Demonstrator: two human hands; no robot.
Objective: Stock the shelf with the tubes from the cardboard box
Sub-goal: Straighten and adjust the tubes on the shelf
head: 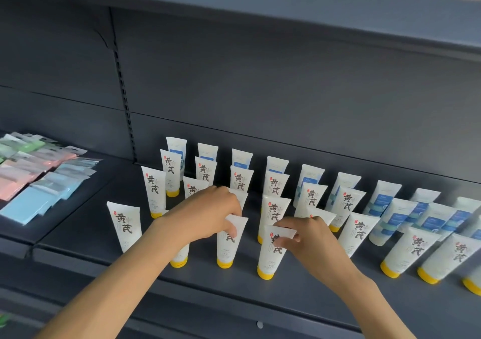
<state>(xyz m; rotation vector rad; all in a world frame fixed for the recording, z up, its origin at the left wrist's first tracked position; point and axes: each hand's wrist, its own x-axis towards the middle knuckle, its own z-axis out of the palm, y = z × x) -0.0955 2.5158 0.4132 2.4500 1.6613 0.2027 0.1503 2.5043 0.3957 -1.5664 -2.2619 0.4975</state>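
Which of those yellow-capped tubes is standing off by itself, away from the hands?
The leftmost tube, at the front of the shelf. Bare shelf lies on both sides of it, and neither hand touches it; the others stand in close rows.

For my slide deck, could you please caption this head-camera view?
Left hand and right hand each pinch a yellow-capped white tube standing cap-down on the grey shelf.

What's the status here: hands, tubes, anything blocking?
Left hand pinches white yellow-capped tube. Right hand pinches neighbouring white tube. Both stand cap-down on dark shelf. Nothing blocking.
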